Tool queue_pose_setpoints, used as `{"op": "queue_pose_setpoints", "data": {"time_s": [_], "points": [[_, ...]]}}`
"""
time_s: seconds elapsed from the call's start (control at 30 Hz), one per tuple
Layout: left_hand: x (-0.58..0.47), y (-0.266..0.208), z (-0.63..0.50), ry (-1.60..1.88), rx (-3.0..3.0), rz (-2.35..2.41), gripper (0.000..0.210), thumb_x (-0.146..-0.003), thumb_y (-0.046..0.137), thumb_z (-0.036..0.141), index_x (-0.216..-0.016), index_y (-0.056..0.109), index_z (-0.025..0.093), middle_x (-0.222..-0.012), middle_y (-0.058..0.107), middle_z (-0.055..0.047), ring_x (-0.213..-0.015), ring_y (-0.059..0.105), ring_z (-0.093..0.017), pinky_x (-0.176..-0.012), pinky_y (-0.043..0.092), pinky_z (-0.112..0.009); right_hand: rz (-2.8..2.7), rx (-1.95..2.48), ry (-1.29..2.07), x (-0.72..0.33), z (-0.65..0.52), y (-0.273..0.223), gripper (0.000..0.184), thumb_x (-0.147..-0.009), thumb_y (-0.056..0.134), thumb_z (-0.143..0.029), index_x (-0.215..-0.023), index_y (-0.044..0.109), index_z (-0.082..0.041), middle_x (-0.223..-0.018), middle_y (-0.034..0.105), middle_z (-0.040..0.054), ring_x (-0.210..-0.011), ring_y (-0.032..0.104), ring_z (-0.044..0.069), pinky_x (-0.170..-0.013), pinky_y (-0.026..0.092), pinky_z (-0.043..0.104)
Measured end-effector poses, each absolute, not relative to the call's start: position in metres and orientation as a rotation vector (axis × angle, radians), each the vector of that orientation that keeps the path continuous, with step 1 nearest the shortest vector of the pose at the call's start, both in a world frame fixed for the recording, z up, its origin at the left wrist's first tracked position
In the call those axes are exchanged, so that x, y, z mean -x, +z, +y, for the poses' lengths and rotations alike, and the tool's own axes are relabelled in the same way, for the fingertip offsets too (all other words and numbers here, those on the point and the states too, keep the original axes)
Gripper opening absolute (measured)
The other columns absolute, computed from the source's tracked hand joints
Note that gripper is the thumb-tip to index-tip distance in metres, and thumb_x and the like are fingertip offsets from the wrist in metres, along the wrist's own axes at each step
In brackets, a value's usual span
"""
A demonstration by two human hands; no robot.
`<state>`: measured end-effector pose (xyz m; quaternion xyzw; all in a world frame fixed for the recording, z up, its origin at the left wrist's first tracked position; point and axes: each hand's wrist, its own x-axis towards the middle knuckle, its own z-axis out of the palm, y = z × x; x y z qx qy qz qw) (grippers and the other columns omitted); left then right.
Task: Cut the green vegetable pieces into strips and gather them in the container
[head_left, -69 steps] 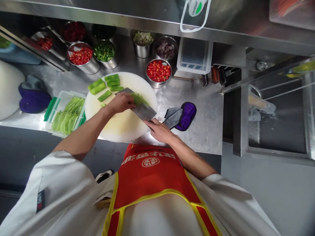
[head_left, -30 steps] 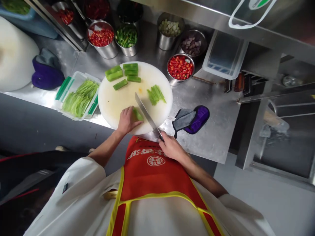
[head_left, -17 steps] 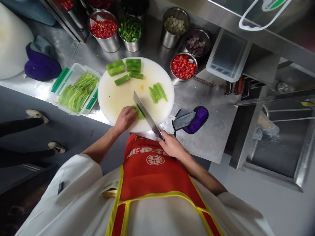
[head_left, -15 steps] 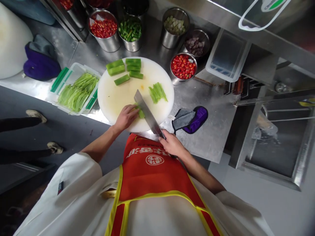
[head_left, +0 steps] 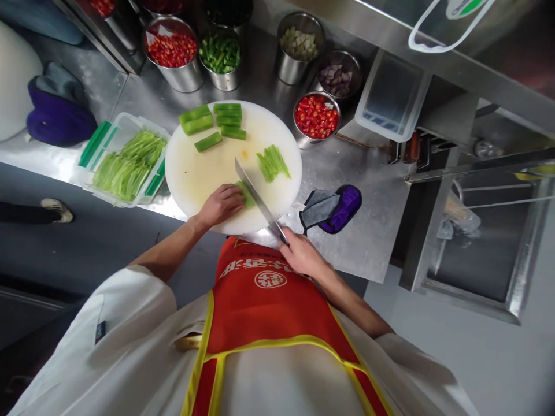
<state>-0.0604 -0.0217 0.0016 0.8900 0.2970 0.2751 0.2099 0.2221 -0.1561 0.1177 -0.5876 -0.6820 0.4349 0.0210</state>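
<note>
Head view: a round white cutting board (head_left: 195, 173) on a metal counter (head_left: 368, 225); places below refer to this board.
Left hand (head_left: 222, 204): over the board's near part, fingers bent and their tips holding a green piece (head_left: 247, 195) down; the thumb is not clear.
Right hand (head_left: 303, 253): just beyond the board's near edge, closed around the handle of a knife (head_left: 260, 202).
Knife: slanting over the board's near half, blade just beside the green piece; whether it touches cannot be told.
Green blocks (head_left: 208, 141): on the board's far left part, some lying side by side.
Cut strips (head_left: 272, 163): a small pile on the board's right part, apart from the blade.
Clear container (head_left: 126, 122): left of the board, filled with pale green strips (head_left: 130, 164).
Purple-and-grey cloth item (head_left: 347, 207): right of the board.
Metal cup (head_left: 303, 139): beyond the board's far right edge, with red chopped pieces (head_left: 317, 115).
</note>
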Motion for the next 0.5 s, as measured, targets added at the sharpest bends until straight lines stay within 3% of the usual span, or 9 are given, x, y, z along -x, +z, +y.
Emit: {"op": "queue_pose_setpoints", "data": {"time_s": [0.5], "points": [[0.057, 0.002, -0.030, 0.735, -2.435, 0.917, 0.027, -0.102, 0.056, 0.039, -0.103, 0.075, 0.020, -0.103, 0.073, -0.011, -0.111, 0.062, -0.026, -0.096, 0.052, -0.044, -2.349, 1.871, 1.402, -0.207, -0.157, 0.158, 0.040, -0.102, 0.038, -0.021, -0.138, 0.051, -0.010, -0.114, 0.074, 0.0172, -0.100, 0.072, 0.030, -0.086, 0.049, 0.037]]}}
